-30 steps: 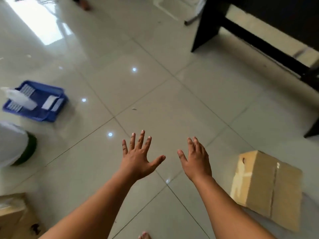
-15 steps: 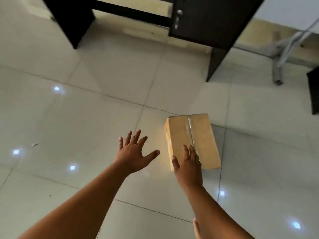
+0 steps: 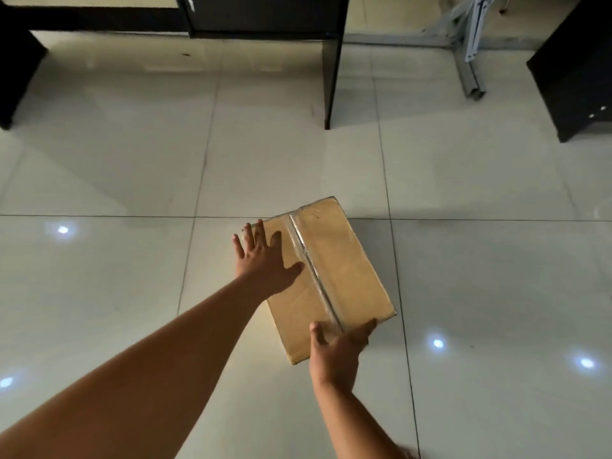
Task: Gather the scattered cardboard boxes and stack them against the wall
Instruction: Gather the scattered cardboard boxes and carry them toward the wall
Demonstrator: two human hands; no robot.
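- We see a glossy pale tiled floor (image 3: 116, 276) under a black wooden table (image 3: 265, 14).
- A taped brown cardboard box (image 3: 344, 270) lies flat on the floor, just in front of the table's leg.
- Our left hand (image 3: 265, 260) lies spread on its near-left top.
- Our right hand (image 3: 337, 346) cups its near edge.

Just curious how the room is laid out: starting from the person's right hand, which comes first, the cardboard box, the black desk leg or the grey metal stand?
1. Cardboard box, at the right hand.
2. Black desk leg, ahead, centre.
3. Grey metal stand, far right corner.
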